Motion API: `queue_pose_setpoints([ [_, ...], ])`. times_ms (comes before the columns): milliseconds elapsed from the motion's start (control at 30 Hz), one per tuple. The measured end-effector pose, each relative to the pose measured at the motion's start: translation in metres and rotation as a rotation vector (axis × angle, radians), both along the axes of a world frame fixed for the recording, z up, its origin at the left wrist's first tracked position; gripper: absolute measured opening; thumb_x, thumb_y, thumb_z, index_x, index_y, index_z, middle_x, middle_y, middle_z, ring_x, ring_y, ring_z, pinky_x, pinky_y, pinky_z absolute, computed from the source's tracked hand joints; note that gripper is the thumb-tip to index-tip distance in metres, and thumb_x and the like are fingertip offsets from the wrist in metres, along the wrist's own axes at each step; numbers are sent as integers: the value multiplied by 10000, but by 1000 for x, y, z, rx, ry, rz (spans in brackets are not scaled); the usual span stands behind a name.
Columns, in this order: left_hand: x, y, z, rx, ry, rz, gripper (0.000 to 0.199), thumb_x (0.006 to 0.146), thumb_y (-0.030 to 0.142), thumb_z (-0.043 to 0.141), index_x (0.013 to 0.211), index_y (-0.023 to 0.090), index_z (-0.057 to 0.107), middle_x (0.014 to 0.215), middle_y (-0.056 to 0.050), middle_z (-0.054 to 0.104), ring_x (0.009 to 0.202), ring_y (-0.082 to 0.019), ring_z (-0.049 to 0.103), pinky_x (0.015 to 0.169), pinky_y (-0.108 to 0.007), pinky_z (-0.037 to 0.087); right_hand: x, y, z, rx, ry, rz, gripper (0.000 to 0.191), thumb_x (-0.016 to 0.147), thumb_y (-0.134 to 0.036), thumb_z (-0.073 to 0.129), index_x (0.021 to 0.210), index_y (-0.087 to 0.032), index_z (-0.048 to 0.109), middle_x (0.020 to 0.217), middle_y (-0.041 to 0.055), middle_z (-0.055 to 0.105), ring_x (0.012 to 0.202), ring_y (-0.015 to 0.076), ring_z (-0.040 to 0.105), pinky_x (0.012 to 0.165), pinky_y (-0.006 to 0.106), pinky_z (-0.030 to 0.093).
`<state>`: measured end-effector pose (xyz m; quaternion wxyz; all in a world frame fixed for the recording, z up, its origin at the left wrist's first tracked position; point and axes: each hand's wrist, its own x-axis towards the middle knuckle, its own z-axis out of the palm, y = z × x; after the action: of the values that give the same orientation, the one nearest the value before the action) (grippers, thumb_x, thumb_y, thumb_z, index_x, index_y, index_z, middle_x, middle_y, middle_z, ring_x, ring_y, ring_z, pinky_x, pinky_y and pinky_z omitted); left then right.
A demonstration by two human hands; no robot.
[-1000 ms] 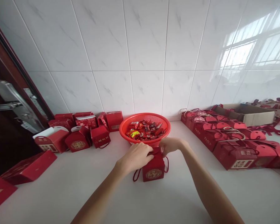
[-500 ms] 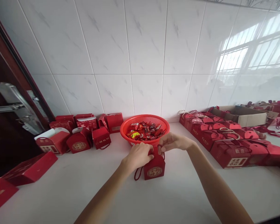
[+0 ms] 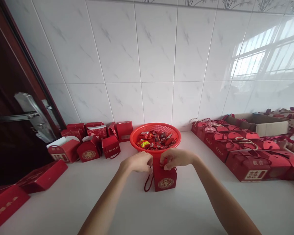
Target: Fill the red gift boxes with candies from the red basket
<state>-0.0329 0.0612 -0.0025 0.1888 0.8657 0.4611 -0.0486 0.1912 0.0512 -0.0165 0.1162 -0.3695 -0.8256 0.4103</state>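
Red box (image 3: 165, 183) sits on bench (image 3: 137, 210) nr candy basket (image 3: 133, 139), R hand (image 3: 178, 158) w/ grip half-curled at box top, L hand (image 3: 137, 162) w/ grip near-closed by cord (image 3: 145, 185), both holds unclear; light, even pressure prob avoids dents.

– Saw what in the middle?
– Saw a red box (image 3: 163, 176) upright on the counter (image 3: 186, 209), with the left hand (image 3: 140, 162) at its upper left edge and the right hand (image 3: 175, 158) at its top.
– Found anything behind?
– Found a red basket (image 3: 133, 138) of wrapped sweets (image 3: 158, 140), and rows of gift boxes (image 3: 237, 168) off right.
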Motion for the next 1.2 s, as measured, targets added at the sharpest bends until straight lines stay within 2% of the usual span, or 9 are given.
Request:
queue_pose_setpoints([
  [167, 9, 7, -12, -54, 20, 9, 300, 619, 298, 705, 778, 219, 463, 857, -19, 625, 767, -217, 598, 515, -269, 358, 0, 0, 0, 42, -42, -11, 217, 740, -308, 713, 879, -144, 683, 769, 13, 652, 677, 122, 556, 575, 209, 417],
  [300, 9, 8, -13, -96, -70, 22, 390, 610, 245, 719, 914, 223, 476, 909, -13, 629, 815, -213, 612, 539, -251, 384, -1, 3, -4, 33, -48, -39, 255, 706, -345, 757, 846, -148, 678, 773, 9, 649, 657, 115, 541, 543, 200, 399],
  [500, 9, 6, -10, -118, -128, 33, 405, 615, 142, 633, 989, 227, 503, 802, 12, 600, 763, -210, 629, 488, -238, 361, -4, 4, -4, -48, 0, -54, 275, 690, -364, 776, 813, -147, 660, 689, 0, 645, 598, 118, 570, 525, 211, 429],
  [633, 2, 6, -2, -182, -331, 93, 354, 666, 117, 539, 1002, 217, 491, 723, 37, 587, 651, -184, 665, 531, -243, 407, -7, 3, 1, -194, 39, -77, 289, 680, -375, 776, 789, -153, 626, 640, -12, 647, 511, 111, 587, 502, 219, 468],
  [800, -4, 0, 14, -295, -707, 132, 331, 680, 164, 626, 1002, 191, 552, 1061, -35, 600, 567, -93, 627, 665, -295, 515, -9, 1, 5, -216, 16, -75, 250, 696, -354, 761, 764, -158, 621, 553, -37, 610, 473, 117, 598, 494, 218, 477],
  [867, -4, -5, 21, -359, -878, 95, 323, 704, 210, 670, 1012, 177, 575, 1125, -64, 596, 603, -91, 633, 709, -319, 539, -9, 1, 5, -217, 38, -77, 229, 712, -341, 746, 764, -160, 616, 540, -39, 604, 477, 122, 604, 491, 217, 473],
  [967, -3, -13, 28, -453, -1046, 12, 325, 746, 253, 702, 1044, 175, 600, 1184, -85, 597, 792, -154, 682, 795, -363, 561, -8, 0, 5, -221, 136, -110, 220, 719, -327, 740, 765, -158, 607, 566, -26, 625, 501, 127, 614, 495, 220, 477],
  [1067, -2, -18, 29, -490, -1060, -25, 327, 787, 261, 696, 1095, 187, 618, 1145, -75, 634, 984, -222, 677, 882, -400, 546, -6, -1, 10, -169, 305, -196, 250, 724, -345, 748, 723, -152, 590, 601, -12, 639, 540, 128, 624, 540, 239, 505],
  [1200, 0, -21, 28, -431, -1020, -30, 362, 821, 241, 661, 1176, 193, 607, 1002, -51, 699, 1040, -236, 672, 959, -399, 489, -2, -6, 18, -140, 483, -265, 286, 729, -379, 764, 743, -147, 596, 685, 3, 665, 587, 126, 637, 580, 250, 512],
])
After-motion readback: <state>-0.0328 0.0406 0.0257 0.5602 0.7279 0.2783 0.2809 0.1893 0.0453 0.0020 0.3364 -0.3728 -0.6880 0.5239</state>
